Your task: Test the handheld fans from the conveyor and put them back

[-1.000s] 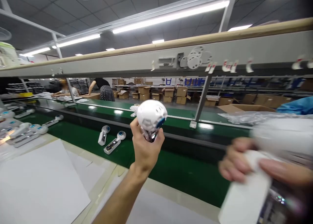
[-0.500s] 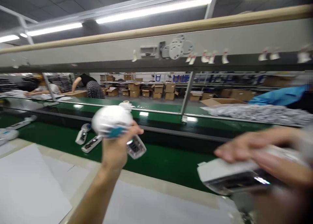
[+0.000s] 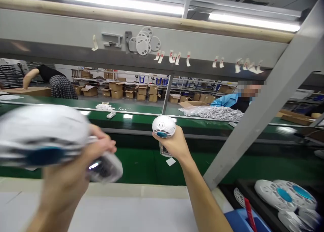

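My left hand point(image 3: 68, 168) is closed around the handle of a white handheld device point(image 3: 45, 131), near the camera at the left and blurred. The device has a large rounded head with a blue disc on its underside, and a clear-sided grip end sticks out past my fingers. Farther out, over the green belt, my right hand point(image 3: 177, 142) grips a second white handheld device point(image 3: 164, 124). Its rounded head with slots and a blue disc faces me, and the end of its handle shows below my hand. A small white paper piece point(image 3: 170, 161) lies just under it.
The green conveyor belt point(image 3: 141, 168) runs across behind the white worktop point(image 3: 131, 211). A slanted metal post point(image 3: 243, 124) stands at right. Beyond it are white housings point(image 3: 275, 195) in a black tray and a blue bin point(image 3: 240, 220). A person in blue point(image 3: 227, 99) works across the line.
The view has turned right. My right hand has moved from the near right out over the belt with its device. My left hand, still holding its device, now appears closer and farther left.
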Action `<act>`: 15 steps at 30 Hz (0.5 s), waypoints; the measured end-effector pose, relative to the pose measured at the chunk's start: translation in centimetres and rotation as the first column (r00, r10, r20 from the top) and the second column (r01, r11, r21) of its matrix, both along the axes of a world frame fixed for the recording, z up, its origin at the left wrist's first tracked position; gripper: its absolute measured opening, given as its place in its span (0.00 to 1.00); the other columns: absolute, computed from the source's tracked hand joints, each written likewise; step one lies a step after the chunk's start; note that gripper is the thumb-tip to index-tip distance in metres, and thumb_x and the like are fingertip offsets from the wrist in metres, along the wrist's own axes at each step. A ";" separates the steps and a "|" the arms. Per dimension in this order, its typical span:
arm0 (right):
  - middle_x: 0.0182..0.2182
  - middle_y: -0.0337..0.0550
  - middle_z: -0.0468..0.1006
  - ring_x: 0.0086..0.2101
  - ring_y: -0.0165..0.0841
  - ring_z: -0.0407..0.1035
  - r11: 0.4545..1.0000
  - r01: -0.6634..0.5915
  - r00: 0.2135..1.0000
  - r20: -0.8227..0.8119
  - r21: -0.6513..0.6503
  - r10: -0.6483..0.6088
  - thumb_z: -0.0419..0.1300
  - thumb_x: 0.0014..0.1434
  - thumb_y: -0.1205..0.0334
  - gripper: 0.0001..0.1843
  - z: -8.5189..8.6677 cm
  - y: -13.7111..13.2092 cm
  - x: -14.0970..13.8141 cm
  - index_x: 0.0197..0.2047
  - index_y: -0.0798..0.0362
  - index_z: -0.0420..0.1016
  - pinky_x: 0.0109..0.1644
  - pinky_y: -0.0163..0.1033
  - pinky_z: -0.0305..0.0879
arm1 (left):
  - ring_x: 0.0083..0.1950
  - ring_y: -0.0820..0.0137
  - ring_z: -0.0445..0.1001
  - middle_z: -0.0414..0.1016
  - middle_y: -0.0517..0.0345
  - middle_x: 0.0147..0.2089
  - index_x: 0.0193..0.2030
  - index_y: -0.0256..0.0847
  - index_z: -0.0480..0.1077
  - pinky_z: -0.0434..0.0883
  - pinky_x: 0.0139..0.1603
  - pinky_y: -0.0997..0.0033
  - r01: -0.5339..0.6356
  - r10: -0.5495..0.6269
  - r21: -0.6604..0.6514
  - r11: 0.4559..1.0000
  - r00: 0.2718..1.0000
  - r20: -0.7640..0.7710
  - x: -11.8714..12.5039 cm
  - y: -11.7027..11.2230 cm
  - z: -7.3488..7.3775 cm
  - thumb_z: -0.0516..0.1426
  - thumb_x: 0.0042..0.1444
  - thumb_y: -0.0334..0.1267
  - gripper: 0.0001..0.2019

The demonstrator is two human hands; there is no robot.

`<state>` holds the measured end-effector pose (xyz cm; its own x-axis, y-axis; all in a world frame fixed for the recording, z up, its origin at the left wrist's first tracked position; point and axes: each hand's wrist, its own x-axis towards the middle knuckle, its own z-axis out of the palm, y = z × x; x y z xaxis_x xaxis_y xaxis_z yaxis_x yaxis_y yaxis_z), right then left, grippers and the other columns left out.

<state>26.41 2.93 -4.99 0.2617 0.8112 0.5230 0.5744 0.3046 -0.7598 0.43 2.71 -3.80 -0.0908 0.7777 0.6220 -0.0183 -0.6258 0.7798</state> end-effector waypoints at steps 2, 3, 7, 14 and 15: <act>0.49 0.49 0.81 0.49 0.44 0.75 0.995 0.050 0.998 0.041 -0.091 -0.046 0.70 0.47 0.55 0.30 -0.9 1.1 0.3 0.53 0.55 0.73 0.50 0.42 0.72 | 0.34 0.61 0.77 0.78 0.58 0.33 0.35 0.43 0.75 0.77 0.37 0.60 0.048 -0.060 -0.084 0.995 0.987 -0.147 2.2 1.1 -0.2 0.70 0.44 0.46 0.15; 0.50 0.49 0.80 0.50 0.45 0.75 0.989 0.080 0.996 0.058 -0.121 -0.073 0.71 0.46 0.56 0.33 -1.3 1.7 0.4 0.55 0.54 0.71 0.49 0.43 0.71 | 0.36 0.61 0.77 0.79 0.56 0.35 0.36 0.42 0.76 0.76 0.39 0.62 0.080 -0.109 -0.149 0.986 0.974 -0.200 3.2 2.0 -0.7 0.71 0.42 0.45 0.17; 0.46 0.49 0.81 0.48 0.47 0.75 0.944 0.199 0.976 0.135 -0.263 -0.169 0.71 0.45 0.61 0.40 -3.1 3.9 0.8 0.61 0.53 0.65 0.45 0.42 0.69 | 0.41 0.61 0.78 0.80 0.53 0.36 0.38 0.35 0.76 0.74 0.40 0.67 0.130 -0.261 -0.451 0.883 0.934 -0.243 6.4 6.7 -5.0 0.69 0.45 0.43 0.17; 0.50 0.55 0.78 0.48 0.50 0.76 0.803 0.312 0.941 0.279 -0.508 -0.189 0.69 0.51 0.63 0.44 -6.6 6.0 1.8 0.68 0.54 0.58 0.46 0.46 0.70 | 0.38 0.69 0.76 0.77 0.55 0.41 0.47 0.35 0.71 0.74 0.41 0.66 -0.125 -0.166 -0.502 0.856 0.852 -0.496 8.2 11.7 -13.2 0.65 0.54 0.35 0.15; 0.52 0.55 0.76 0.48 0.48 0.75 0.788 0.309 0.940 0.299 -0.533 -0.166 0.69 0.54 0.62 0.41 -7.1 6.2 1.9 0.68 0.54 0.59 0.47 0.47 0.71 | 0.40 0.68 0.76 0.77 0.54 0.43 0.49 0.35 0.71 0.74 0.43 0.64 -0.182 -0.132 -0.487 0.854 0.829 -0.543 8.0 12.0 -13.9 0.63 0.58 0.38 0.14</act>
<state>28.27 9.17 -12.06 0.4193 0.9059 0.0596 0.7458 -0.3062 -0.5916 8.39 14.73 -17.72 0.1114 0.9891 0.0961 0.5107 -0.1399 0.8483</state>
